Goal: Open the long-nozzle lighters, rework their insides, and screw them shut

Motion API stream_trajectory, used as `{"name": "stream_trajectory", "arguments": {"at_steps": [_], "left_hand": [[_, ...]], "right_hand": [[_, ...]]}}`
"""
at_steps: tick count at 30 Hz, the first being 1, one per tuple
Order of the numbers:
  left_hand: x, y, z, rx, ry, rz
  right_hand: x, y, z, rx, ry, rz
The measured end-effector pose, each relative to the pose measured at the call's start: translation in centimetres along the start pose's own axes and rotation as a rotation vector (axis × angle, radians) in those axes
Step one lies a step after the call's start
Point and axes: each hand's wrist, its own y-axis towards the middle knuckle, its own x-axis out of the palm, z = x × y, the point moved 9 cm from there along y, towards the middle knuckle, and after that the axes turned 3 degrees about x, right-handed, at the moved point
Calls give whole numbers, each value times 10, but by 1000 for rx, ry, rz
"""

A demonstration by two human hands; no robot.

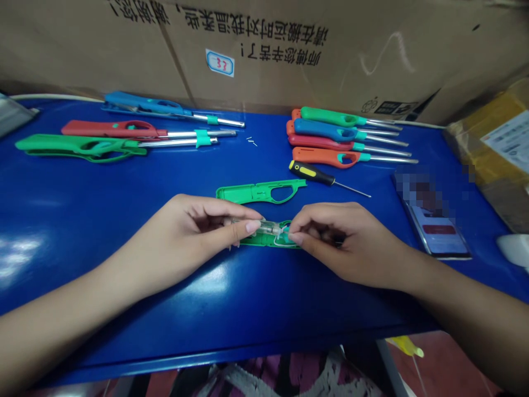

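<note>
My left hand (225,226) is closed, with thumb and fingers pinching a clear lighter fuel tank (268,227). Beneath the tank lies a green lighter handle half (260,240), its inside facing up. At the handle's right end my right hand (320,229) pinches a small teal part (285,236), probably the trigger; a thin white wire curves beside it. My right fingertips hide part of that piece. Just beyond the hands rests the other green handle half (248,192), apart from both of them.
Several lighters (322,155) are stacked at the back right, near a screwdriver (314,172). Opened lighters (103,144) lie at the back left. Tiny screws (251,141) sit between. A phone (440,226) and a taped box (491,143) are on the right; a large carton (264,82) stands behind.
</note>
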Motion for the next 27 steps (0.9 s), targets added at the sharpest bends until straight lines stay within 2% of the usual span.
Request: {"name": "stream_trajectory", "arguments": {"at_steps": [5,27], "left_hand": [[2,-2,-1,-31,-31,2],[3,-2,2,3,21,24]], "right_hand": [[0,1,-1,-14,29,24],[0,0,-2,-30,29,51]]}}
